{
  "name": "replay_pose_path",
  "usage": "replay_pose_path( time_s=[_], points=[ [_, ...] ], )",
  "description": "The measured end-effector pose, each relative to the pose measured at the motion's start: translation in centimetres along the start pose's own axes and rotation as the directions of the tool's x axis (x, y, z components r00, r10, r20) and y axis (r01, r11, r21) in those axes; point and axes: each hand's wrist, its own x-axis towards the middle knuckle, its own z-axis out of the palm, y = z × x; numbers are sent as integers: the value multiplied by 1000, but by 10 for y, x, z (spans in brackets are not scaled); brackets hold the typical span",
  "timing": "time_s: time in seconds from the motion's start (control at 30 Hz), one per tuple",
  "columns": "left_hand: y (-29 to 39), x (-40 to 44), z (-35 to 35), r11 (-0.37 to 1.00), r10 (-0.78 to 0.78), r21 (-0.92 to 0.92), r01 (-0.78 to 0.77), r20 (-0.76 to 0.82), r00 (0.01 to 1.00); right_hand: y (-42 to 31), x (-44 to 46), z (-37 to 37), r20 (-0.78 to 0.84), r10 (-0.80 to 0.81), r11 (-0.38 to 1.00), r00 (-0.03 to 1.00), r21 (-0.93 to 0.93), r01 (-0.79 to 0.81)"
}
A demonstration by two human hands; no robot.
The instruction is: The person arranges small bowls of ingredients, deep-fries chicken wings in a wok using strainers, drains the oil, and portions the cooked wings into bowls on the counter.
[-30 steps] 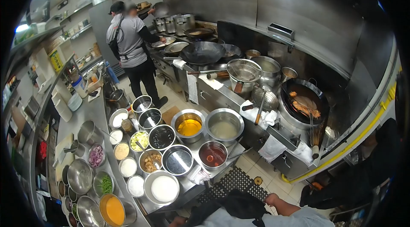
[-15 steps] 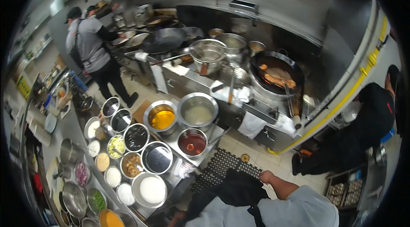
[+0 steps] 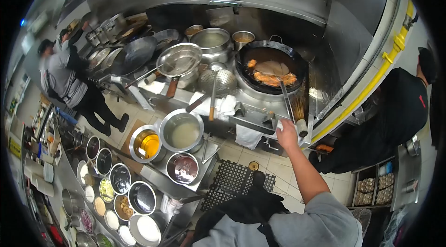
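My right hand (image 3: 287,135) reaches forward to the stove's front edge. Its fingers look closed on a white cloth (image 3: 280,125), partly hidden by the hand. Close by are the end of a ladle's long handle (image 3: 286,100) and a bamboo brush (image 3: 301,119). The ladle's bowl (image 3: 271,67) rests in a dark wok (image 3: 244,63) of brown oil, beside orange-brown fried pieces (image 3: 275,79). My left hand is out of sight; only a sliver of skin shows low down beside my dark apron (image 3: 232,214).
Left of the wok are a perforated skimmer (image 3: 218,83), a strainer (image 3: 180,59) and several pots. Pots of yellow liquid (image 3: 149,145) and red sauce (image 3: 182,168) stand on a low steel counter. One person (image 3: 65,79) works far left; another (image 3: 381,117) stands right. A black mat (image 3: 232,184) covers floor.
My right arm has stretched from near my body to the stove's front edge, and the hand has met the white cloth. My view has shifted toward the wok. The person at right bends similarly.
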Motion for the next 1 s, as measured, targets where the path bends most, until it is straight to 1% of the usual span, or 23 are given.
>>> replay_pose_path(
  time_s=[0.03,0.1,0.13,0.17,0.2,0.23,0.27,0.3,0.33,0.37,0.43,0.47,0.5,0.53,0.63,0.7,0.73,0.77,0.8,0.83,0.87,0.93,1.0],
  points=[
    [2,7,3,1000,19,24,-18,-1,1000,-2,10,2,3,1,1000,1000,1,-1],
    [32,14,4,990,69,123,-67,-13,998,31,51,7,20,125,982,992,-146,-120],
    [35,23,4,974,123,193,-118,-13,992,27,56,12,22,125,982,992,-146,-120],
    [55,33,5,895,251,383,-231,-3,968,49,70,16,109,196,972,975,-156,-178],
    [76,42,4,796,350,530,-294,-5,937,65,79,21,198,258,960,946,-165,-227],
    [92,51,2,701,425,639,-315,-21,905,68,77,26,80,180,973,980,-157,-166],
    [119,57,7,603,487,748,-279,-68,871,86,93,16,80,177,974,981,-157,-163],
    [127,61,12,864,300,459,-210,-133,945,91,104,-3,183,244,968,952,-101,-229],
    [165,41,9,996,89,9,-89,-194,977,99,122,-17,288,287,958,914,-57,-283],
    [270,-30,-12,931,-116,-365,19,-244,963,96,120,-19,209,271,962,940,-44,-268],
    [316,-48,-5,929,-96,-370,-6,-258,961,113,141,-45,200,214,977,956,-50,-208],
    [321,-53,-7,940,-71,-340,-27,-271,960,114,139,-59,188,189,982,964,-52,-182],
    [280,-11,10,922,-75,-384,-43,-288,955,116,141,-72,119,173,985,978,-36,-170],
    [269,8,20,920,-71,-388,-49,-290,954,121,151,-102,158,137,991,978,-27,-134],
    [240,29,39,894,-151,-444,58,-178,972,135,162,-110,147,136,989,980,-82,-125],
    [223,42,44,871,-201,-472,133,-97,975,138,167,-125,130,91,996,987,10,-93],
    [214,56,43,907,-173,-398,136,-59,983,145,172,-126,140,72,997,988,-14,-71],
    [203,70,36,978,-77,-194,75,-4,997,154,171,-119,120,43,998,992,-49,-37],
    [194,88,37,997,50,49,-54,76,996,160,173,-119,108,3,995,994,-95,7],
    [188,108,41,956,173,196,-218,224,959,137,180,-140,433,257,941,864,92,-326],
    [193,106,34,968,138,192,-162,131,982,134,178,-136,431,258,941,864,91,-326],
    [220,102,21,996,-27,-79,30,42,999,133,177,-132,567,357,748,742,302,-591],
    [244,96,4,938,-144,-316,145,25,989,127,173,-130,537,349,795,768,266,-546]
  ],
)
